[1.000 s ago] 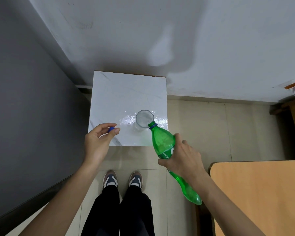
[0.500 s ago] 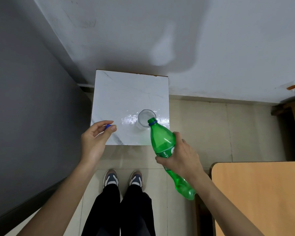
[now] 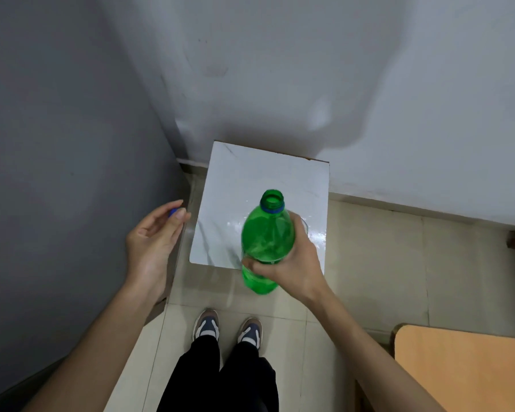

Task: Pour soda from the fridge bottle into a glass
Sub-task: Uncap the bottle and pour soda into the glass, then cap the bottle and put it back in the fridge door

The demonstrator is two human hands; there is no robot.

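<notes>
Bottle point(image 3: 267, 233) tipped back upright, open neck up, right hand point(image 3: 292, 263) gripping

Lighting: dim, cool, diffuse indoor; source not visible. Soft broad shadow on rear wall point(image 3: 324, 84) above marble table point(image 3: 250, 173). Specular glare patch on tabletop nr front-right. Motion blur on green bottle point(image 3: 266, 233) and right hand point(image 3: 292, 263). Wide-angle distortion: wall edges bow twd frame corners. Slight overall softness.
</notes>
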